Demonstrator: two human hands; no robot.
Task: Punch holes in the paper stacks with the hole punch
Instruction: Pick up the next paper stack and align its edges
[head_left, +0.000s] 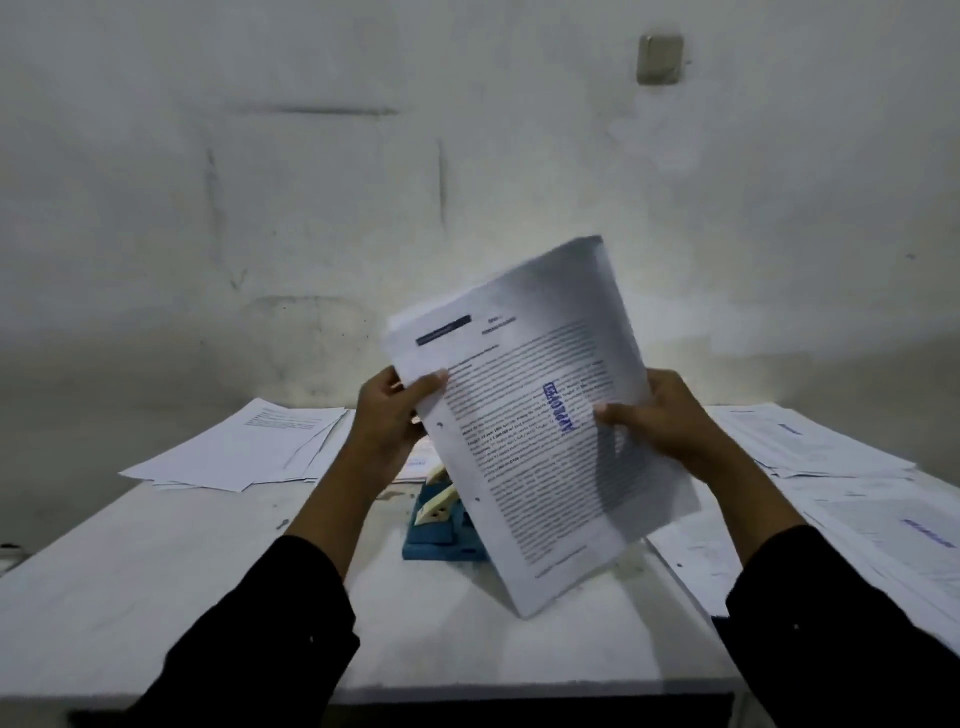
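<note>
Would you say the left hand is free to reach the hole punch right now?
Probably not yet: the left hand grips the paper stack, which hangs over the hole punch; the right hand holds it too.

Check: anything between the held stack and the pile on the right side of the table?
Nothing visible. Both hands, left and right, hold the punched stack above the blue hole punch; the way across to the right pile is open air.
</note>
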